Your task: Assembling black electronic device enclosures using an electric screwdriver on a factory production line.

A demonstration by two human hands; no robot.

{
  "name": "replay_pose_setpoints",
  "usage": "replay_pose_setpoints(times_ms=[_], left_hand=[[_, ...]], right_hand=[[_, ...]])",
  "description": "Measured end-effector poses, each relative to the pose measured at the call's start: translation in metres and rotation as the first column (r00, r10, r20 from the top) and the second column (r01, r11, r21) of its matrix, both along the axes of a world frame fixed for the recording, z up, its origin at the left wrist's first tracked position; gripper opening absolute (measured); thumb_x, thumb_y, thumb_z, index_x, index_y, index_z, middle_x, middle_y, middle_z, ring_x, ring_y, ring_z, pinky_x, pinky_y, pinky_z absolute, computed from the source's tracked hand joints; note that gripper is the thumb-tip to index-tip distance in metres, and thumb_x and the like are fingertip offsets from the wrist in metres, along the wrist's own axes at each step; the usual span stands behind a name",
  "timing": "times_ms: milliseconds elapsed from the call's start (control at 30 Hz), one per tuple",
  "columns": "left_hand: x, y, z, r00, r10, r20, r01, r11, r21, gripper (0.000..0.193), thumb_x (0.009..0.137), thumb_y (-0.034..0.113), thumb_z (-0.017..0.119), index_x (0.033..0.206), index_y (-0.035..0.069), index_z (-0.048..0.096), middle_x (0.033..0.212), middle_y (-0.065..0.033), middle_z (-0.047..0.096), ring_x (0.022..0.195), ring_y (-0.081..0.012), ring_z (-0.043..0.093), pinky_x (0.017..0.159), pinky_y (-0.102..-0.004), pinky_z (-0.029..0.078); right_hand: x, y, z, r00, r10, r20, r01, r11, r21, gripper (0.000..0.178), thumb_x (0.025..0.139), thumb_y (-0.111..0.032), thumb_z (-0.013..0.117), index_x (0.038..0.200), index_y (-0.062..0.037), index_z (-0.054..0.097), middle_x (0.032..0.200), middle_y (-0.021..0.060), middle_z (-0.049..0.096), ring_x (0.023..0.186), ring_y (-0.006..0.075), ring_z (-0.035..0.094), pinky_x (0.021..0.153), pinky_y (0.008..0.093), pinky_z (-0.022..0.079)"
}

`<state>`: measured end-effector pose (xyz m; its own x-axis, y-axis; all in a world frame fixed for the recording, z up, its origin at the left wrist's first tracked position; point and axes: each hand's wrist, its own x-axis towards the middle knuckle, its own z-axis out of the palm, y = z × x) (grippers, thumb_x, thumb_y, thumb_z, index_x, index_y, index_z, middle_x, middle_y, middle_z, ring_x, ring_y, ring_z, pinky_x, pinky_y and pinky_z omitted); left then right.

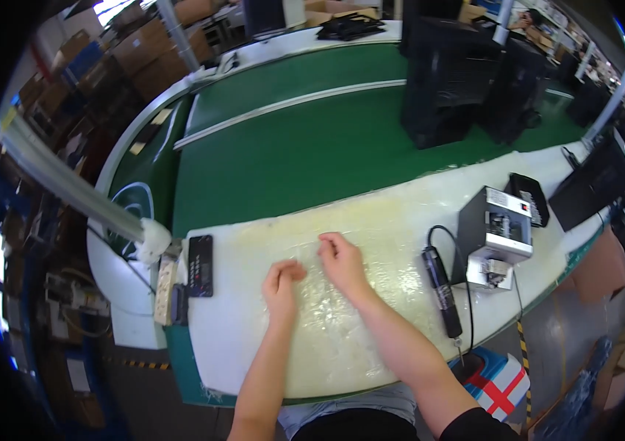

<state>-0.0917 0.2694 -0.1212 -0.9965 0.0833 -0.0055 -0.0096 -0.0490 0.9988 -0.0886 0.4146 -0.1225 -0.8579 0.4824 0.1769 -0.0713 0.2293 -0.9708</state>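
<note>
The person's left hand (281, 283) and right hand (342, 259) are bare, without gloves, rings or a watch. Both forearms are uncovered up from the wrists. A short black sleeve (474, 426) covers the right upper arm at five o'clock. A light grey-blue garment (349, 408) shows at six o'clock.

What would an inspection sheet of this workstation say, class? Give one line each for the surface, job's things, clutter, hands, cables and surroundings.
Surface: white padded bench, yellowed in the middle, beside a green conveyor belt.
Job's things: clear plastic film under both hands.
Clutter: black remote-like device; grey machine; black electric screwdriver.
Hands: left hand and right hand are loosely curled on the film.
Cables: black cord loops from the screwdriver.
Surroundings: black cases on the belt; cardboard boxes.
</note>
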Motion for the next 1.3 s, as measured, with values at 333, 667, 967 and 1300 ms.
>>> replay_pose_setpoints(times_ms=[333, 667, 967, 1300], left_hand=[[0.007, 0.010, -0.010, 0.962, -0.166, -0.216, 0.100, 0.953, -0.285, 0.022, 0.085, -0.009, 0.042, 0.089, -0.002, 0.063, 0.079, -0.0103, 0.064, 0.074, -0.0162, 0.062, 0.071, -0.0271, 0.050], [-0.003, 0.000, -0.016, 0.964, -0.155, -0.214, 0.101, 0.964, -0.246, 0.020, 0.087, -0.004, 0.040, 0.088, -0.003, 0.059, 0.081, -0.0084, 0.060, 0.073, -0.0154, 0.055, 0.069, -0.0264, 0.046], [0.006, 0.014, -0.006, 0.945, -0.216, -0.247, 0.138, 0.944, -0.299, 0.018, 0.087, -0.004, 0.040, 0.087, -0.003, 0.058, 0.079, -0.0084, 0.059, 0.071, -0.0154, 0.054, 0.067, -0.0269, 0.046], [0.009, 0.019, 0.009, 0.956, -0.199, -0.214, 0.101, 0.913, -0.395, 0.020, 0.083, -0.006, 0.046, 0.090, -0.001, 0.064, 0.084, -0.0110, 0.066, 0.078, -0.0179, 0.062, 0.073, -0.0292, 0.050]], right_hand=[[0.010, 0.004, 0.000, 1.000, -0.023, 0.011, 0.022, 0.994, 0.104, 0.016, 0.089, -0.017, 0.055, 0.099, -0.0091, 0.064, 0.078, 0.0165, 0.066, 0.072, 0.0347, 0.064, 0.063, 0.0408, 0.051], [0.007, -0.004, 0.016, 0.999, 0.035, 0.034, -0.037, 0.997, 0.074, 0.020, 0.089, -0.016, 0.052, 0.103, -0.0054, 0.062, 0.090, 0.0182, 0.066, 0.081, 0.0357, 0.064, 0.070, 0.0411, 0.051], [0.017, 0.007, 0.015, 0.999, 0.018, 0.045, -0.022, 0.996, 0.087, 0.020, 0.089, -0.015, 0.052, 0.103, -0.0042, 0.062, 0.089, 0.0177, 0.066, 0.079, 0.0350, 0.064, 0.069, 0.0405, 0.051], [0.013, 0.008, 0.011, 0.999, -0.038, 0.034, 0.034, 0.993, 0.110, 0.018, 0.088, -0.015, 0.054, 0.101, -0.0075, 0.063, 0.088, 0.0183, 0.065, 0.081, 0.0367, 0.063, 0.070, 0.0436, 0.051]])
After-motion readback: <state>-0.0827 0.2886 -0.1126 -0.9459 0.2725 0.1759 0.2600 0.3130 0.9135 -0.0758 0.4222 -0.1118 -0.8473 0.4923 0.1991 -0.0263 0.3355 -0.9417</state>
